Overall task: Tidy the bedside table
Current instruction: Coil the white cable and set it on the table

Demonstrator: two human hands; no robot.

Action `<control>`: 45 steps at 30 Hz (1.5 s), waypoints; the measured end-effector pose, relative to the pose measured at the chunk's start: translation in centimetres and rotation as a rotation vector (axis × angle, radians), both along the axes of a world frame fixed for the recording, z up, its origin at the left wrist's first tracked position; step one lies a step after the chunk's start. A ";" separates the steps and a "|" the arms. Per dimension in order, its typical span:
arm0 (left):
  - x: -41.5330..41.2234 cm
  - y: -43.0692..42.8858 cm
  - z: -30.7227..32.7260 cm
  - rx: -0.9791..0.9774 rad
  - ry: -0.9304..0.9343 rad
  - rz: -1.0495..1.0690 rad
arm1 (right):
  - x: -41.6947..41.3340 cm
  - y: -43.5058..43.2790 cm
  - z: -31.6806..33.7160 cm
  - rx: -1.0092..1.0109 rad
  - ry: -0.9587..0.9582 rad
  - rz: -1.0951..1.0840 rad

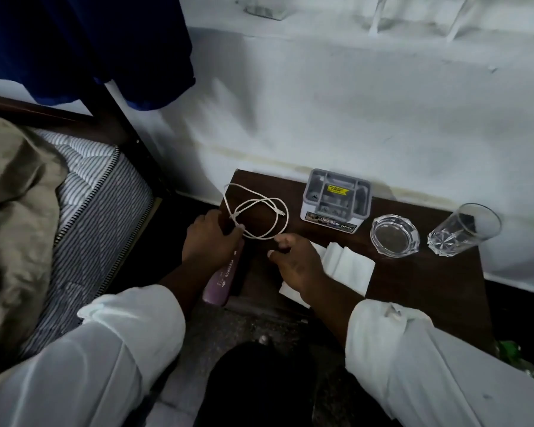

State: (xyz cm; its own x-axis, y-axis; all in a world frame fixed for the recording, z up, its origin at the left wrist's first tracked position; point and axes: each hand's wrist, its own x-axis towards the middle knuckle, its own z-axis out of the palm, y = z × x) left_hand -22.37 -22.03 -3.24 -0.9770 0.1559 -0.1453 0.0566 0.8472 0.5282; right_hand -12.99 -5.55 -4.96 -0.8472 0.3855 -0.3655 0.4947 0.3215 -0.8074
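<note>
Table (413,288): dark wood, set against a white wall (352,103). To its left stood a bed with a striped mattress (96,192) and an olive blanket (16,186); a blue cloth (90,41) hung at far left. On the top, far row from left to right: a white cable (261,200) in a loose loop at the far left corner, a grey and white box (335,200), an ashtray (394,235) and a glass (463,231), each standing apart from the next. Near the middle lay white tissues (349,266), partly hidden under the right hand. A purple item (222,277) with lettering lay along the near left edge, its far end covered by the left hand. Left hand (211,238): fingers curled, pinching the near left part of the cable. Right hand (296,263): fingers loosely bent, thumb and forefinger apart, holding nothing; the forefinger tip was right at the cable's near loop, contact could not be told. Count: cable 1, box 1, ashtray 1, glass 1, purple item 1, hands 2, both in white sleeves; the number of tissues could not be told.
</note>
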 end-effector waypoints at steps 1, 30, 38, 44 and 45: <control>-0.8 0.3 -0.2 0.001 -0.020 0.024 | -0.2 0.5 -0.2 0.010 0.009 0.001; -5.5 3.8 -3.0 0.051 0.018 0.193 | -1.8 2.5 -2.1 -0.044 0.108 -0.008; -4.1 4.3 0.7 0.169 0.155 0.178 | -1.5 2.6 0.1 -0.024 0.142 -0.046; -1.8 4.0 4.9 0.266 0.218 0.137 | -1.1 2.7 4.1 0.001 0.199 -0.080; -1.4 4.0 5.6 0.278 0.225 0.117 | -0.9 2.8 4.8 0.010 0.212 -0.083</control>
State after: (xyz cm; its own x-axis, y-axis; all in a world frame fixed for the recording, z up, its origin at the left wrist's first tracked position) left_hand -23.72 -18.03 2.36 -0.9933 0.0448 0.1069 0.1087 0.6810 0.7242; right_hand -13.91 -2.77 -0.19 -0.8698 0.4600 -0.1785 0.3393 0.2950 -0.8932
